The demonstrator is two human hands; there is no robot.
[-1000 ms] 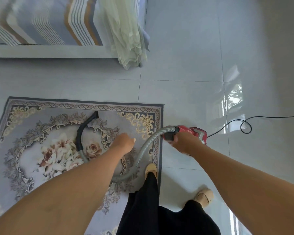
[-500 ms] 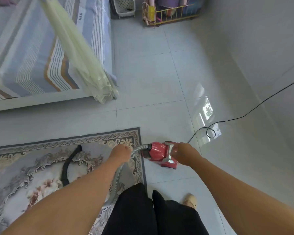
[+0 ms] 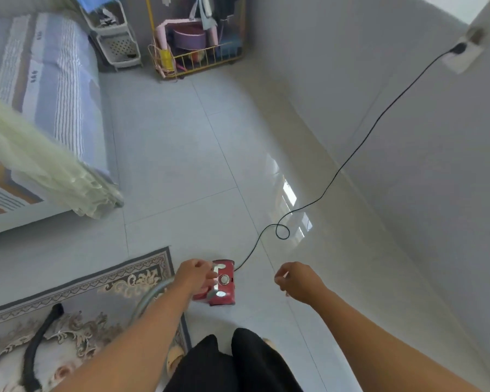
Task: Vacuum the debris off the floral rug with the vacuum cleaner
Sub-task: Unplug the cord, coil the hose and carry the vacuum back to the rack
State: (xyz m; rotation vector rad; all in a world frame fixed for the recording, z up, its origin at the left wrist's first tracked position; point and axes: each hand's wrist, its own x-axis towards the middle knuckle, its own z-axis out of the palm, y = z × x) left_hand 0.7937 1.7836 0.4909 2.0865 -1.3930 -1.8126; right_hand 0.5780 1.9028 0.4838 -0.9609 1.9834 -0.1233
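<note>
Nothing readable: dark marks on the bedsheet [image 3: 34,76], upper left, and white markings on the vacuum cleaner [image 3: 224,291] are blurred.

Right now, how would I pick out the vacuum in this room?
Find the patterned rug at lower left and follow its right edge. Just past it, over pale tiles, is the vacuum, at the left hand. Unlike the grey hose beside it, it is bright red, trailing a black cord to the socket.

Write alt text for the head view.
The left hand reaches onto a red canister vacuum cleaner on the pale tiled floor beside a grey floral rug; the right hand hovers empty. The vacuum's black curved nozzle lies on the rug; its black cord runs to a wall socket.
</note>
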